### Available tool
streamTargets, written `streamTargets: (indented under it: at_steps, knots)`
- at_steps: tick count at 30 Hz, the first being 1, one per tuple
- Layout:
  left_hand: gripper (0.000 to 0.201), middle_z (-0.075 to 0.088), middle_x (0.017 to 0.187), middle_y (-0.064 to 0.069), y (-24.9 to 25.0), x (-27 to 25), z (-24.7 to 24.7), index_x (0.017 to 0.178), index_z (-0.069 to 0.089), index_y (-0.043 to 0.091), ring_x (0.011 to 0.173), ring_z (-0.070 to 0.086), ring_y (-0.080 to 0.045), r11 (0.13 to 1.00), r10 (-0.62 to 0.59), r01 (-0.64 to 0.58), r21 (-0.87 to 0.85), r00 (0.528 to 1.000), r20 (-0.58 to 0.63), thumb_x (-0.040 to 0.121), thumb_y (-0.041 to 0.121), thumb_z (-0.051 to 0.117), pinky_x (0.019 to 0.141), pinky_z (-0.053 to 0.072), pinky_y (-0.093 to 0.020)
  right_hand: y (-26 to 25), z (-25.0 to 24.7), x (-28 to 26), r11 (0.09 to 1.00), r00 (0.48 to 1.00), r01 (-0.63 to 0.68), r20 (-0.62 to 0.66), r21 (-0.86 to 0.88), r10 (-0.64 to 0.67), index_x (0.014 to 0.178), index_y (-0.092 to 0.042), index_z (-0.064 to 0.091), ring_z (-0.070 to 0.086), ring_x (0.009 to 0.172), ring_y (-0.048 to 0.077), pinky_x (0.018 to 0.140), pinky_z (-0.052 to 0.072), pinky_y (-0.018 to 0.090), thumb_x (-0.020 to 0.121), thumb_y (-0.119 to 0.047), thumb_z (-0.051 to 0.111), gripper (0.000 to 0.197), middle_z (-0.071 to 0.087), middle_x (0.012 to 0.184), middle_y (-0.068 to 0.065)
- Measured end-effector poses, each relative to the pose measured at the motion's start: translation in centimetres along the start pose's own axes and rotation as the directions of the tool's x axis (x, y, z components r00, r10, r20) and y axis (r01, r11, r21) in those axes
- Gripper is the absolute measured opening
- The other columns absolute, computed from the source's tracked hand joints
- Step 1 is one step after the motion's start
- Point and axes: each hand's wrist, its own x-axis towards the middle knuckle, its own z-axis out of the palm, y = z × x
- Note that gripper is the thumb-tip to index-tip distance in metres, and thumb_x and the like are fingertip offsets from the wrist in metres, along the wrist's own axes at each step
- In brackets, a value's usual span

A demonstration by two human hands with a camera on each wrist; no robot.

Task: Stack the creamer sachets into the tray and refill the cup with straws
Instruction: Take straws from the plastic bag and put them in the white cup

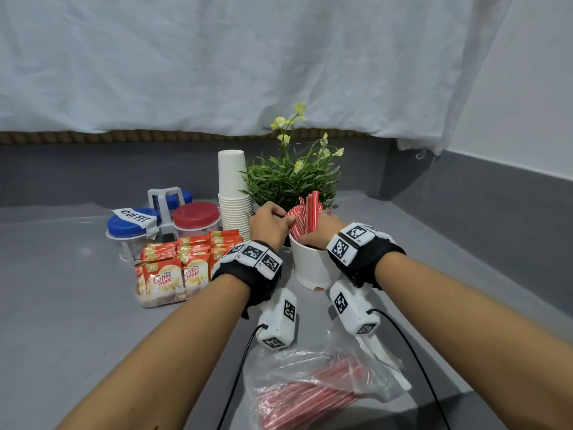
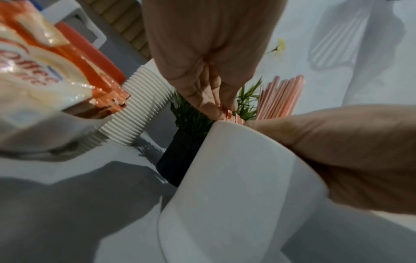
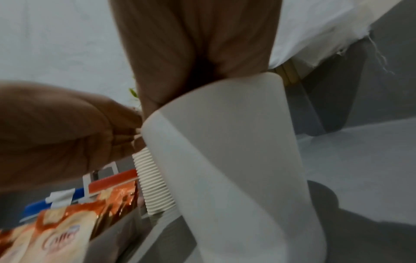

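Fingers of the left hand [image 1: 269,224] pinch the near ends of several red-and-white straws [image 1: 305,217] at the rim of the white cup [image 1: 311,265]; the left wrist view shows fingertips [image 2: 210,106] pressed together on the straw ends. Right hand [image 1: 322,232] reaches over the cup's far right rim, its fingers curled among the straw bundle; whether they grip it cannot be told. Straws stand fanned and tilted in the cup, which sits upright on the grey counter [image 1: 62,290], just in front of a potted plant [image 1: 291,178]. Creamer sachets [image 1: 173,271] stand in rows inside the clear tray [image 1: 161,301], left of the cup. Behind the tray: a stack of paper cups [image 1: 233,197] and 3 lidded jars [image 1: 173,221] in a carrier, 1 labelled "COFFEE". Near the lower edge lies a clear plastic bag [image 1: 310,389] holding more red straws. Both wrists carry black bands with marker blocks.
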Motion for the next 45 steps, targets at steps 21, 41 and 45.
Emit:
streamTargets:
  at_steps: [21, 41, 45]
  knots:
    - [0.025, 0.070, 0.101, -0.014, -0.2, -1.3, 0.8, 0.105, 0.070, 0.005, 0.096, 0.063, -0.033, 0.974, 0.214, -0.204, 0.102, 0.971, -0.105, 0.088, 0.020, 0.058, 0.086, 0.051, -0.047, 0.5, 0.2, -1.3, 0.983, 0.981, 0.103, -0.178, 0.152, -0.075, 0.056, -0.013, 0.047, 0.046, 0.076, 0.021, 0.073, 0.042, 0.032, 0.076, -0.010, 0.067, 0.028, 0.048, 0.064, 0.007]
    - [0.037, 0.048, 0.139, -0.017, 0.3, -1.8, 1.3, 0.130, 0.051, 0.001, 0.131, 0.044, -0.028, 0.886, 0.313, -0.323, 0.333, 0.946, 0.085, 0.096, 0.012, 0.044, 0.108, 0.028, -0.027, -0.5, -0.1, -2.8, 0.966, 0.940, 0.052, -0.338, 0.252, 0.038, 0.141, -0.004, 0.030, 0.035, 0.133, 0.030, 0.109, 0.028, 0.036, 0.090, -0.003, 0.043, 0.052, 0.036, 0.144, 0.014]
    - [0.044, 0.037, 0.146, -0.019, 0.2, -1.7, 1.1, 0.137, 0.040, 0.001, 0.129, 0.044, -0.035, 0.825, 0.265, -0.328, 0.460, 0.944, 0.198, 0.093, 0.000, 0.041, 0.107, 0.032, -0.037, -0.4, -0.5, -2.8, 0.989, 0.974, 0.051, -0.228, 0.140, -0.018, 0.140, -0.006, 0.033, 0.037, 0.132, 0.033, 0.111, 0.030, 0.039, 0.092, -0.004, 0.043, 0.050, 0.034, 0.146, 0.013]
